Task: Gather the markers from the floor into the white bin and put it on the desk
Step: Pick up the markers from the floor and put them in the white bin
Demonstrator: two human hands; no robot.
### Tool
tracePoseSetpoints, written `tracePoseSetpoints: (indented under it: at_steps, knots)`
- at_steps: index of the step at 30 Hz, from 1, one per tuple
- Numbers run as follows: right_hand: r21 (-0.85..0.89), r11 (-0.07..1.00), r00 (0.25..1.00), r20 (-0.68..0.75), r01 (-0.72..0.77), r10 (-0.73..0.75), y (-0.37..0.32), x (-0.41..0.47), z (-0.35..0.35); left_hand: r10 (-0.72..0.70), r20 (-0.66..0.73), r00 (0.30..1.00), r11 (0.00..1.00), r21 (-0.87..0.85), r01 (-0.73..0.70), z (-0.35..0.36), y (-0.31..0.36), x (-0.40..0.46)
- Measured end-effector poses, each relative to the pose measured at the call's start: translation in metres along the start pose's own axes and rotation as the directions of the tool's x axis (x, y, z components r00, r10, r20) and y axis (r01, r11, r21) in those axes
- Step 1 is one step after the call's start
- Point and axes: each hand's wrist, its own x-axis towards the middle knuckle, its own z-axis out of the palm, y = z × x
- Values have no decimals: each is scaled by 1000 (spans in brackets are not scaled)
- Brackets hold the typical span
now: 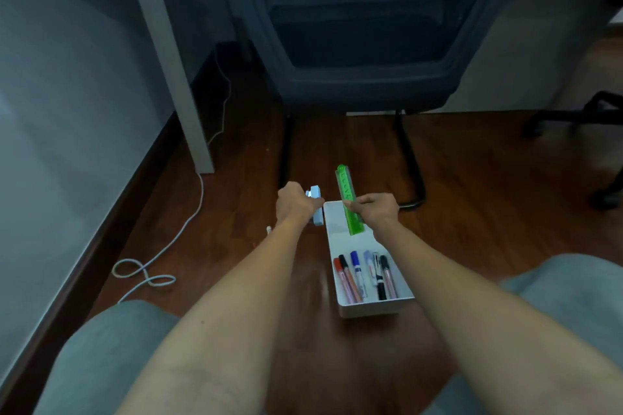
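My right hand (374, 210) grips a green ruler (347, 200) above the white bin (374, 308), centre-right on the floor, w/ markers (365, 274) inside. Left hand (294, 200) is closed on a light-blue object (317, 209).

You have six markers (365, 274) in one white bin (332, 239), one green ruler (347, 199), one pale blue object (316, 202), and one white cable (161, 253).

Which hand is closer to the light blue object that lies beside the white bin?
Left. The left hand is touching the light blue object and seems to grasp it. The right hand is over the white bin, holding the green ruler.
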Motion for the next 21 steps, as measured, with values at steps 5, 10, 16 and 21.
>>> tracePoseSetpoints:
  at_steps: [5,10,16,21]
  knots:
    - [-33,977,977,-43,-212,210,36,4,-27,49,84,995,997,51,-54,40,12,-16]
    - [-53,945,945,-79,-322,318,72,-4,-39,78,139,987,993,81,-90,79,5,-35]
    - [-117,935,942,-81,-334,326,100,-9,-44,68,175,982,995,64,-80,111,-9,-53]
    - [-195,947,964,-130,-256,233,91,-9,-46,61,137,989,998,25,-65,98,-7,-45]
